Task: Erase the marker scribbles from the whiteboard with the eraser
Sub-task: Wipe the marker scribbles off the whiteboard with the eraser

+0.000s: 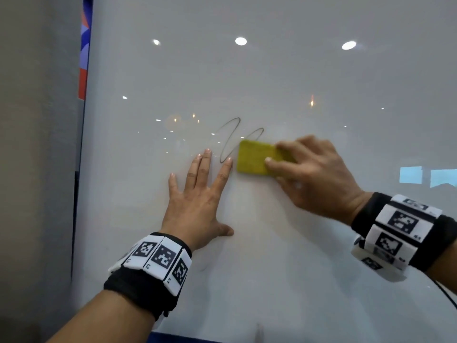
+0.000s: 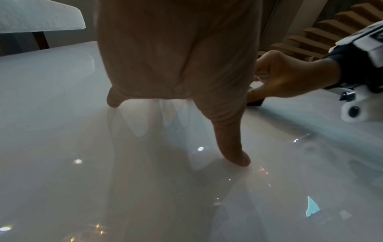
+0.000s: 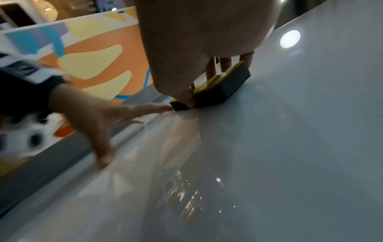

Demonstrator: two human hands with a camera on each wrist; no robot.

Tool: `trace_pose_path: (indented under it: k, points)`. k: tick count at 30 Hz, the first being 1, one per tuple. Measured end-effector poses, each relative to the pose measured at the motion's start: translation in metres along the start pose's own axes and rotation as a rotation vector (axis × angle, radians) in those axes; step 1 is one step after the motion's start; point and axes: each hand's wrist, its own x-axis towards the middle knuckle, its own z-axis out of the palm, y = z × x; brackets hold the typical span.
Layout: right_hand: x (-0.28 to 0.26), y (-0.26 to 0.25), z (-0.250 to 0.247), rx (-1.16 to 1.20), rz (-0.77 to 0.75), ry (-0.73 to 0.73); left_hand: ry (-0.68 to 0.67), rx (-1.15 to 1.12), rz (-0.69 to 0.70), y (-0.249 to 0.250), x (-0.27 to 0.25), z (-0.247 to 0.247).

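A: Is any writing to be read?

B: Square black-and-white codes are printed on the wristbands point(image 1: 158, 257), with small digits beside them too small to be made out. On the whiteboard point(image 1: 272, 70) only the scribbles point(image 1: 231, 139) are seen: two thin dark loops near the middle, no letters.

A: And the surface, the room?

B: A glossy pale board is shown, with ceiling lights mirrored in it as bright spots. A grey wall point(image 1: 37, 144) is seen at its left edge, with a strip of blue and red between them.

A: Where is the eraser?

B: The eraser point(image 1: 254, 157) is held flat against the board, just right of the larger loop and over the lower end of the smaller one. It is pinched by the right hand point(image 1: 314, 174), thumb on one long edge and fingers over the other. The left hand point(image 1: 197, 194) is laid flat on the board with fingers spread; its forefinger tip lies just beside the eraser.

A: What is added by the wrist views?

B: In the right wrist view the eraser's point(image 3: 219, 88) dark pad under the yellow back is shown, and a panel point(image 3: 93, 62) painted orange, yellow and blue beyond the board's edge. In the left wrist view wooden stairs point(image 2: 331, 29) are seen behind the right hand point(image 2: 290, 77).
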Motion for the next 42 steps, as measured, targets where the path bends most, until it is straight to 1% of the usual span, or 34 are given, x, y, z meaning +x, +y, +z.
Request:
trace_pose_path:
  k: [3,4,5,7,10,11,12,13,16,18,20,23,25,26,27,30,31,32,33,36,39,41,42]
  points:
    - [0.013,0.021,-0.004,-0.021,0.212,0.066,0.003,0.005,0.005,-0.001,0.000,0.001]
    - [0.014,0.019,-0.003,-0.021,0.253,0.075,0.004,0.006,0.007,-0.002,0.000,0.001]
    - [0.012,0.014,-0.001,-0.021,0.263,0.084,0.003,0.006,0.008,-0.002,0.000,0.002]
    - [0.003,-0.003,0.004,-0.009,0.194,0.074,0.004,0.004,0.007,-0.002,0.000,0.002]
    - [-0.013,-0.018,0.005,0.018,-0.002,-0.020,0.010,0.000,0.009,-0.002,-0.001,0.002]
    - [-0.012,-0.013,0.003,0.020,-0.025,-0.030,0.011,-0.002,0.010,-0.002,-0.001,0.002]
    - [-0.008,-0.005,0.001,0.013,-0.013,-0.022,0.010,-0.002,0.010,-0.002,-0.002,0.002]
    - [-0.003,0.004,0.000,-0.003,0.031,0.002,0.010,0.002,0.010,-0.003,-0.002,0.002]
    - [0.012,0.026,-0.004,-0.024,0.234,0.088,0.008,0.012,0.012,-0.004,-0.002,0.003]
    - [0.016,0.023,-0.002,-0.020,0.295,0.105,0.009,0.006,0.014,-0.004,-0.002,0.003]
    - [0.014,0.008,0.002,-0.013,0.245,0.098,0.016,0.006,0.013,-0.005,-0.001,0.003]
    - [0.005,-0.016,0.009,0.017,0.040,0.006,0.030,0.016,0.002,-0.006,-0.001,0.004]
    - [0.006,-0.016,0.006,0.031,-0.037,-0.036,0.037,-0.005,-0.028,-0.007,-0.002,0.005]
    - [0.009,-0.011,0.004,0.024,-0.041,-0.034,0.037,-0.018,-0.047,-0.008,-0.002,0.005]
    - [0.015,-0.004,0.003,0.010,-0.011,-0.021,0.036,-0.024,-0.062,-0.010,-0.002,0.005]
    - [0.030,0.013,-0.001,0.005,0.191,0.048,0.038,-0.034,-0.073,-0.013,0.000,0.004]
    - [0.031,0.010,0.000,0.007,0.221,0.061,0.044,-0.038,-0.071,-0.015,0.001,0.003]
    - [0.029,0.004,0.002,0.004,0.208,0.063,0.056,-0.041,-0.069,-0.017,0.003,0.003]
    - [0.025,-0.006,0.006,0.007,0.160,0.052,0.074,-0.045,-0.069,-0.020,0.004,0.002]
    - [0.008,-0.035,0.013,0.058,-0.018,-0.030,0.117,-0.087,-0.083,-0.029,0.007,0.000]
    - [0.006,-0.040,0.011,0.084,-0.111,-0.081,0.118,-0.112,-0.103,-0.033,0.006,0.002]
    - [0.014,-0.028,0.009,0.060,-0.130,-0.078,0.107,-0.111,-0.113,-0.034,0.005,0.003]
    - [0.021,-0.019,0.008,0.042,-0.092,-0.051,0.100,-0.106,-0.117,-0.034,0.005,0.003]
